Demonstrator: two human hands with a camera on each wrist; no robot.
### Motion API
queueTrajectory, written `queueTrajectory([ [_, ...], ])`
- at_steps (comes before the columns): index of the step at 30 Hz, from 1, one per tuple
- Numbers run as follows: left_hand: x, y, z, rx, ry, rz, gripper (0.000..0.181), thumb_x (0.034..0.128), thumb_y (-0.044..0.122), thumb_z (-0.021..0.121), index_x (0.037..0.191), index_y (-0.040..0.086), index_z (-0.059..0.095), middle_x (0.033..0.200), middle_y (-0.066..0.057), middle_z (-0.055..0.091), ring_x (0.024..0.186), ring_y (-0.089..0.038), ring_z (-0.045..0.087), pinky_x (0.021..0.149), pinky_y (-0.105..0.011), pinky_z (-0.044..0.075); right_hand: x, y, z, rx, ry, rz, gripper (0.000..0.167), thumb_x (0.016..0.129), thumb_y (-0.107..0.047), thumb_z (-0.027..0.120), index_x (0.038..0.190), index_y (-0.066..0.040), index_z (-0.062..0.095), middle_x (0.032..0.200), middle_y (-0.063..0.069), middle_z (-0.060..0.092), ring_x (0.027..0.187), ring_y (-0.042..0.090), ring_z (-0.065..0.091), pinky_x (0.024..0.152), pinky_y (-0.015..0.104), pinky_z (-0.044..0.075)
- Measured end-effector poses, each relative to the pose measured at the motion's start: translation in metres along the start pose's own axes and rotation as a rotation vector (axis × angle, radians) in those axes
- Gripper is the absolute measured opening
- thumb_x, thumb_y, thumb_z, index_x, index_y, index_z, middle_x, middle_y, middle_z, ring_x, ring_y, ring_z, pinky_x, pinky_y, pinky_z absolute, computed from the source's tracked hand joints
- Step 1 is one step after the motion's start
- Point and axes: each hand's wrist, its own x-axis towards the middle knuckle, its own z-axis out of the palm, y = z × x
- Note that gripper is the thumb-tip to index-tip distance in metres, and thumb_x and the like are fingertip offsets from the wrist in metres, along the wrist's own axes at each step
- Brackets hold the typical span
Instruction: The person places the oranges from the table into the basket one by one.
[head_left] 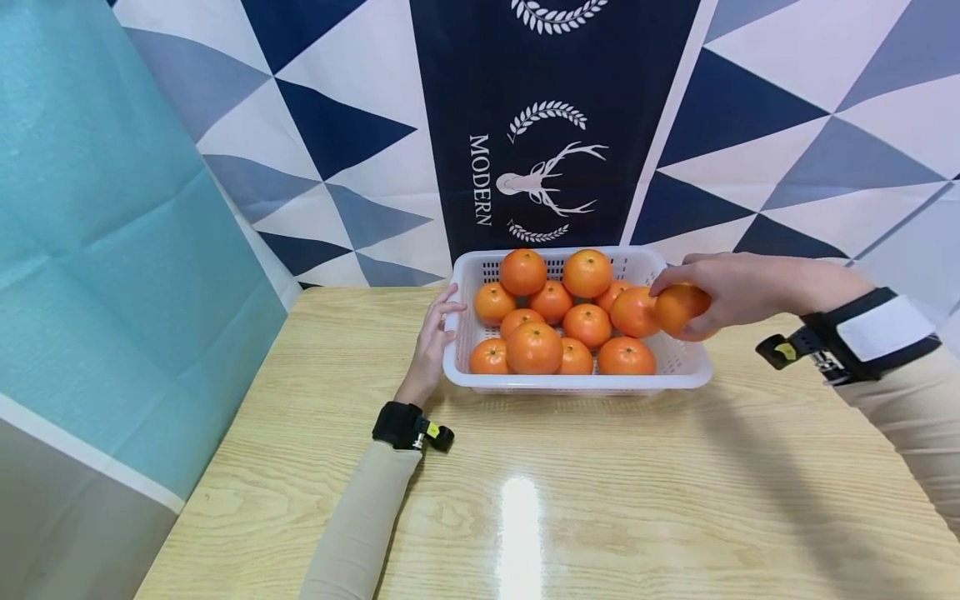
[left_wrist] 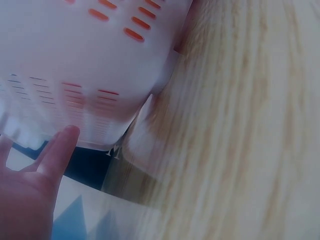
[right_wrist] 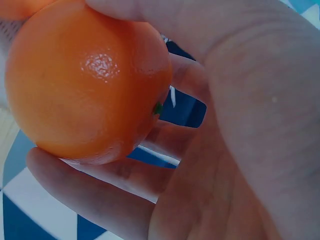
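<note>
A white plastic basket (head_left: 577, 382) holds several oranges, some stacked on others, in the head view. My right hand (head_left: 738, 287) grips an orange (head_left: 681, 310) over the basket's right end, close to another orange (head_left: 635, 312). In the right wrist view, thumb and fingers curl round that orange (right_wrist: 90, 85), and its green stem spot faces the palm. At the basket's left end my left hand (head_left: 431, 337) touches the rim with its fingers fairly straight. The left wrist view shows those fingers (left_wrist: 57, 155) beside the slotted wall of the basket (left_wrist: 75, 60).
The basket stands on a light wooden table (head_left: 600, 500), near its back edge. Behind it hangs a patterned cloth (head_left: 360, 125) with a deer-head print. A turquoise panel (head_left: 112, 233) borders the table on the left. Each wrist wears a strapped-on camera.
</note>
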Motion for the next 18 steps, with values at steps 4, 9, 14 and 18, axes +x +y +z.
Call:
queueTrajectory([
  [4, 0.001, -0.002, 0.000, 0.001, 0.006, -0.006, 0.043, 0.1041, 0.018, 0.050, 0.143, 0.025, 0.068, 0.183, 0.015, 0.034, 0.176, -0.016, 0.022, 0.141, -0.070, 0.019, 0.008, -0.015, -0.001, 0.001, -0.015, -0.030, 0.061, 0.086, -0.021, 0.094, 0.142, -0.018, 0.071, 0.128, 0.013, 0.069, 0.101, 0.025, 0.064, 0.084, 0.042, 0.057],
  [9, 0.001, 0.000, 0.001, 0.007, 0.002, -0.005, 0.043, 0.1046, 0.017, 0.049, 0.143, 0.024, 0.067, 0.184, 0.014, 0.034, 0.176, -0.018, 0.022, 0.140, -0.071, 0.021, 0.015, -0.033, -0.001, -0.009, -0.035, -0.068, 0.063, 0.086, -0.022, 0.094, 0.144, -0.018, 0.070, 0.131, 0.015, 0.068, 0.104, 0.027, 0.064, 0.087, 0.045, 0.058],
  [14, 0.000, 0.006, 0.003, 0.021, 0.011, -0.017, 0.042, 0.1040, 0.019, 0.049, 0.142, 0.020, 0.067, 0.185, 0.008, 0.034, 0.177, -0.021, 0.021, 0.140, -0.071, 0.020, 0.020, -0.048, 0.001, -0.019, -0.033, -0.117, 0.060, 0.086, -0.023, 0.093, 0.142, -0.020, 0.070, 0.133, 0.014, 0.067, 0.106, 0.027, 0.064, 0.090, 0.045, 0.056],
  [18, -0.003, 0.016, 0.005, 0.026, 0.017, -0.020, 0.043, 0.1034, 0.022, 0.050, 0.142, 0.015, 0.066, 0.185, 0.003, 0.034, 0.177, -0.025, 0.021, 0.140, -0.070, 0.018, 0.024, -0.055, 0.001, -0.022, -0.022, -0.144, 0.057, 0.086, -0.021, 0.092, 0.140, -0.021, 0.071, 0.139, 0.014, 0.066, 0.112, 0.029, 0.063, 0.093, 0.046, 0.056],
])
